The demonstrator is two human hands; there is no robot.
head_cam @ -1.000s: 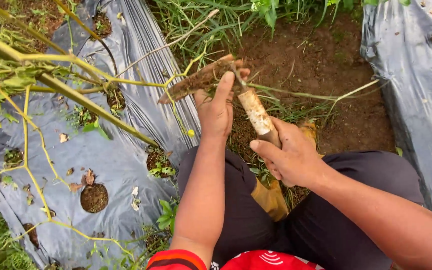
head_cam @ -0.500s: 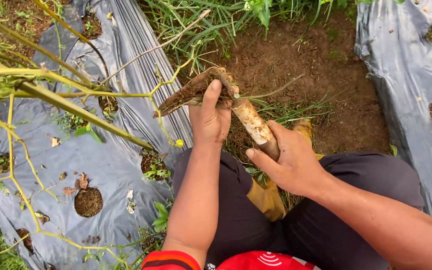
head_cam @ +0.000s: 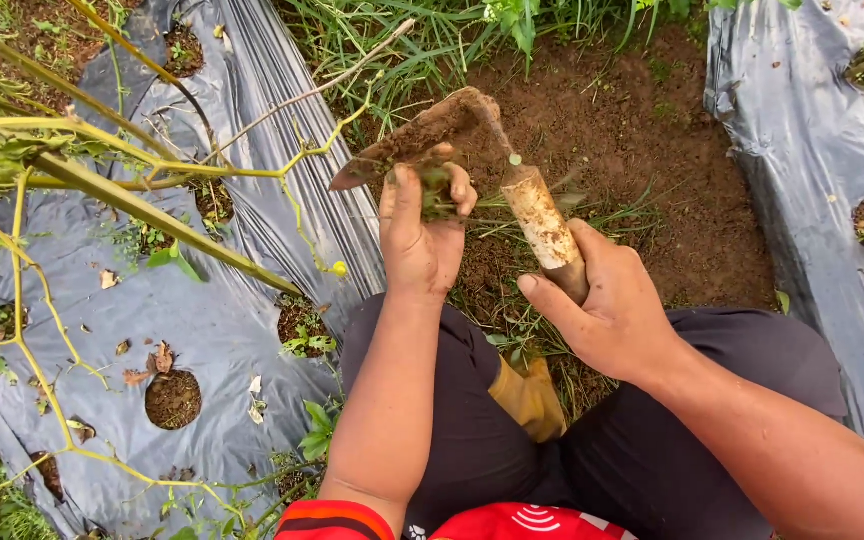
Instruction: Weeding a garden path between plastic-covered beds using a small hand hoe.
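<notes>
Gripping the pale wooden handle of a small hand hoe [head_cam: 512,170], the right hand [head_cam: 607,310] is clenched around it above the bare soil [head_cam: 642,120], while the left hand [head_cam: 422,225] pinches a tuft of grass [head_cam: 439,192] against the muddy blade, beside grey plastic mulch [head_cam: 222,320]

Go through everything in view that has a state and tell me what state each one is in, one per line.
Left hand: closed on a clump of weeds, against the blade.
Right hand: gripping the wooden handle.
Hand hoe blade: raised off the ground, caked with soil.
Plastic mulch sheet: laid flat, wrinkled, with round planting holes.
Yellowed plant stem: leaning over the sheet.
</notes>
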